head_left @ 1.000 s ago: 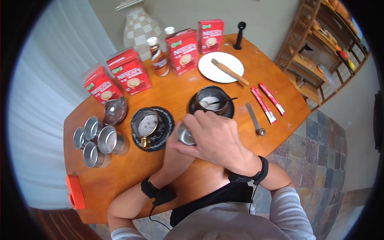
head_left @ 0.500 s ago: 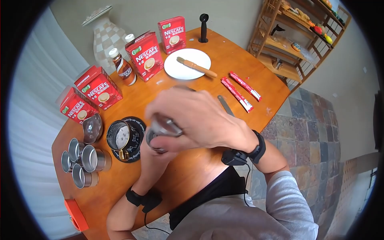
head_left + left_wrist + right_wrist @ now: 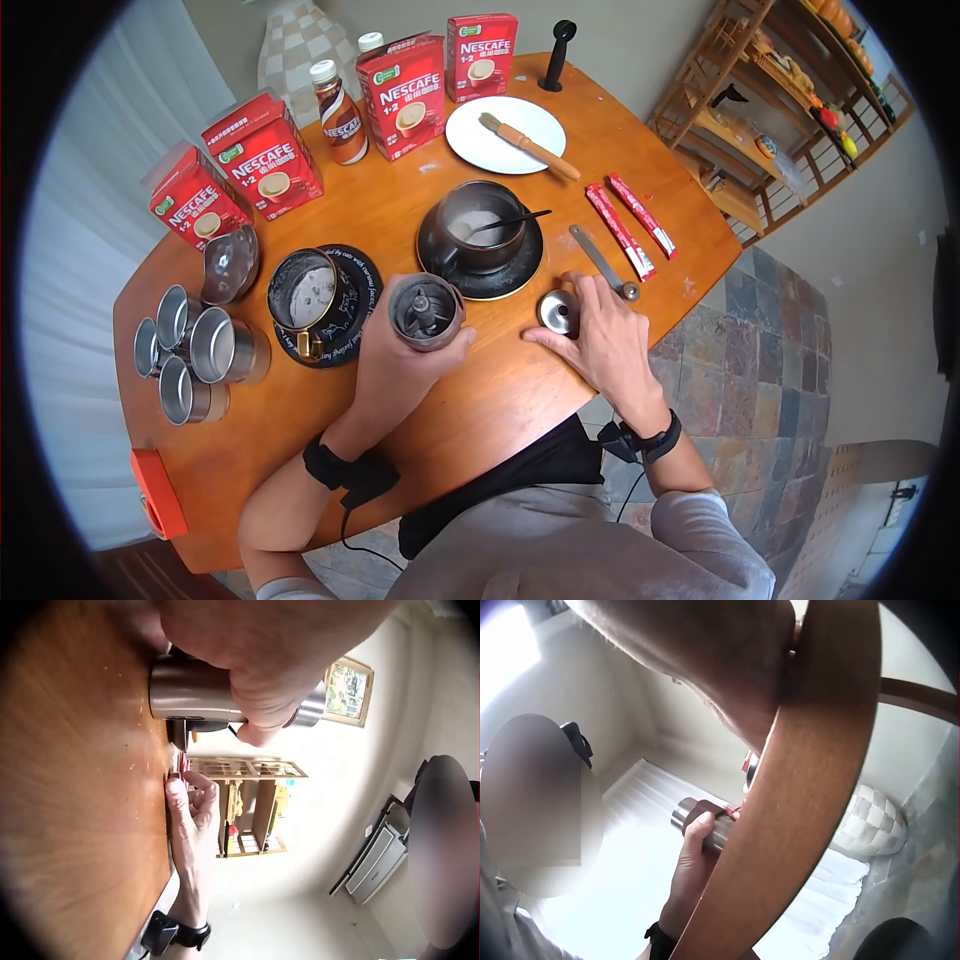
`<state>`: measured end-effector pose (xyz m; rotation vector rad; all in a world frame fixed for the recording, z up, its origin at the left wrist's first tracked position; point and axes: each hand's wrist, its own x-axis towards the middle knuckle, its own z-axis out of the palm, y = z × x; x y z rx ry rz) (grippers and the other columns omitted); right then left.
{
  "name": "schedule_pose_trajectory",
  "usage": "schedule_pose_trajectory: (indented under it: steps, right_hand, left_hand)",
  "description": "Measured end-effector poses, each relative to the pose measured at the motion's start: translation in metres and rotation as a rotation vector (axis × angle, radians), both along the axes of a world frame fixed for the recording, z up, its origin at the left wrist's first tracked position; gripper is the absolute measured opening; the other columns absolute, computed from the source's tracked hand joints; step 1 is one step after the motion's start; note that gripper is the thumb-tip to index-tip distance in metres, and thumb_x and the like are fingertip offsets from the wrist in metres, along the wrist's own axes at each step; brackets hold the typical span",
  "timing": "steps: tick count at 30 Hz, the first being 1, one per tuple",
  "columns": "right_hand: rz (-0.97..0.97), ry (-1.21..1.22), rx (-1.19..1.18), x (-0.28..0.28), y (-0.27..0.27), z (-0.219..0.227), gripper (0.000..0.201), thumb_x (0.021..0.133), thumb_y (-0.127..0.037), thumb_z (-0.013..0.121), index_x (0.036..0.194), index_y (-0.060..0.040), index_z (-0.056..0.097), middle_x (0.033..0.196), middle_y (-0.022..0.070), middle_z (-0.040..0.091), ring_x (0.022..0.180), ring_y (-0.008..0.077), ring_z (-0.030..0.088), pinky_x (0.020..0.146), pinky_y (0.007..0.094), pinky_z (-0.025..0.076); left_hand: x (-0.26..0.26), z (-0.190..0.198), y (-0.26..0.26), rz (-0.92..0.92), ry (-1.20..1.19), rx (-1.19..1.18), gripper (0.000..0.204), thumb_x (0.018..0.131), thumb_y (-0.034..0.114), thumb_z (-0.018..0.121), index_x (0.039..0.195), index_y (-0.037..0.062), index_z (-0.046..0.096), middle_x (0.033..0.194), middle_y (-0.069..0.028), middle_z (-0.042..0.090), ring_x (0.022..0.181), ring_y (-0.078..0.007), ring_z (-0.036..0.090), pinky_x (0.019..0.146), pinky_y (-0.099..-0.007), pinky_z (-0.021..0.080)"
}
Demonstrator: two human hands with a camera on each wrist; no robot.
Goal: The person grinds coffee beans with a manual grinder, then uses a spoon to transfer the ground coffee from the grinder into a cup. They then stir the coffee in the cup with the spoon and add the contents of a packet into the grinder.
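My left hand (image 3: 395, 365) grips a metal grinder body (image 3: 427, 312), upright on or just above the table, its open top showing a central shaft. In the left wrist view the steel cylinder (image 3: 191, 690) stands against the wood, thumb across it. My right hand (image 3: 612, 345) has thumb and fingers around a small round metal piece with a dark central hole (image 3: 558, 313), low at the table's right side. Behind them a dark cup (image 3: 482, 250) holds pale powder and a black spoon, on a dark saucer. A second cup with powder (image 3: 303, 290) stands left of my left hand.
Several steel cups (image 3: 222, 345) and a glass bowl (image 3: 231, 264) stand left. Red boxes (image 3: 403, 98) and a bottle (image 3: 341, 120) line the back. A white plate (image 3: 470, 125) bears a brush; red sachets (image 3: 620, 232) and a metal spoon (image 3: 597, 258) lie right.
The hands, together over the metal vessel before, are now apart. My right hand has moved right and down with the round piece; the grinder's top is uncovered in my left hand.
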<state>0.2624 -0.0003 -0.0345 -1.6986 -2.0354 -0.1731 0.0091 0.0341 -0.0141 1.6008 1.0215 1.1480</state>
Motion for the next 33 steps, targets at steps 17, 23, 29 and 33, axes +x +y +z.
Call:
schedule_pose_trajectory:
  steps: [17, 23, 29, 33]
  right_hand:
    - [-0.187, 0.09, 0.028, -0.007, 0.012, -0.01, 0.068, 0.089, -0.045, 0.082, 0.138, -0.0041, 0.058, 0.108, 0.0159, 0.071, 0.085, 0.0352, 0.073, 0.064, 0.0437, 0.056]
    - [-0.205, 0.133, -0.026, -0.006, 0.013, -0.01, 0.054, 0.091, -0.045, 0.081, 0.125, -0.0054, 0.065, 0.099, 0.0124, 0.071, 0.079, 0.0312, 0.072, 0.063, 0.0424, 0.055]
    - [-0.189, 0.125, -0.04, -0.015, 0.015, 0.002, 0.053, 0.09, -0.044, 0.081, 0.124, -0.006, 0.066, 0.103, 0.0131, 0.073, 0.081, 0.0295, 0.072, 0.066, 0.0406, 0.056]
    - [-0.21, 0.08, -0.107, -0.01, 0.015, 0.0, 0.053, 0.09, -0.043, 0.082, 0.124, -0.0059, 0.065, 0.107, 0.0144, 0.074, 0.082, 0.0287, 0.073, 0.068, 0.0398, 0.056]
  left_hand:
    - [-0.001, -0.006, 0.001, 0.004, -0.048, -0.048, 0.044, 0.081, 0.007, 0.087, 0.117, 0.0027, 0.061, 0.103, -0.005, 0.072, 0.095, -0.0099, 0.068, 0.089, -0.0293, 0.055]
    - [-0.002, -0.005, 0.001, -0.007, -0.032, -0.071, 0.047, 0.081, 0.011, 0.088, 0.119, 0.0042, 0.062, 0.105, -0.0067, 0.072, 0.097, -0.0126, 0.069, 0.091, -0.0307, 0.055]
    - [-0.002, -0.003, -0.001, -0.033, -0.055, -0.065, 0.048, 0.081, -0.003, 0.085, 0.12, 0.0042, 0.058, 0.105, -0.0032, 0.068, 0.098, -0.0087, 0.066, 0.089, -0.0274, 0.054]
    - [-0.003, -0.003, -0.003, -0.074, -0.02, 0.004, 0.05, 0.081, -0.004, 0.085, 0.123, 0.0046, 0.058, 0.112, -0.0051, 0.068, 0.101, -0.01, 0.067, 0.091, -0.0284, 0.054]
